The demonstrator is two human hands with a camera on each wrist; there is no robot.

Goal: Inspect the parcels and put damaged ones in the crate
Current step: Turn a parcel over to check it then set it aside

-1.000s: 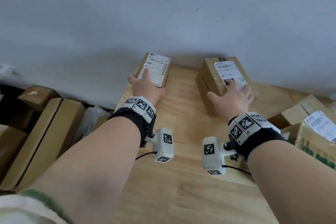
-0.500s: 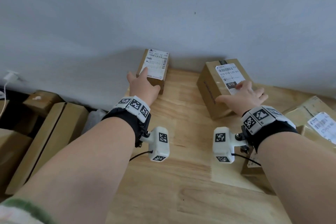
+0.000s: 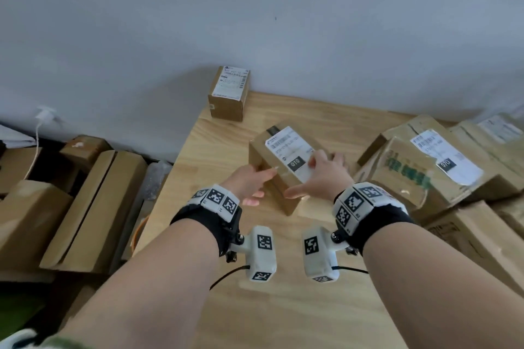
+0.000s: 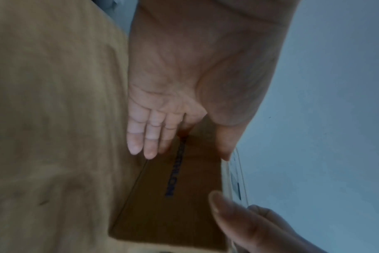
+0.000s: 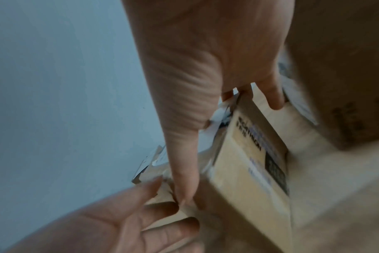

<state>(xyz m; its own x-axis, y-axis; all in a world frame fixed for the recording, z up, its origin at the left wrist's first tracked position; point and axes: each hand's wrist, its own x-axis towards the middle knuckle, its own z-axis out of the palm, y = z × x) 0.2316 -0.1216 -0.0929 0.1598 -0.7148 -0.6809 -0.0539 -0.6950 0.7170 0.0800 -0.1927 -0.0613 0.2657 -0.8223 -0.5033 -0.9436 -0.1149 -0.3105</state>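
A brown cardboard parcel (image 3: 280,170) with a white shipping label (image 3: 292,154) on its top face is seen on the wooden table (image 3: 283,306), near the middle of it. It is held between both hands. The left hand (image 3: 249,183) is laid against the parcel's near left side; in the left wrist view its fingers (image 4: 149,137) are seen straight and flat against the cardboard, with the thumb stretched along the top edge, so the hand is open and pressing rather than curled. The right hand (image 3: 320,177) is placed over the top near edge, its fingers spread across the label and over the right side and its thumb (image 5: 182,164) pointed down the near face; the box is clasped by it. Whether the parcel is lifted off the table cannot be told.

A smaller labelled box (image 3: 229,93) is stood at the far left corner of the table, against the grey wall (image 3: 255,8), well apart from the hands. More labelled cartons (image 3: 425,173) are piled at the right. Further boxes (image 3: 93,207) are seen below the table's left edge.
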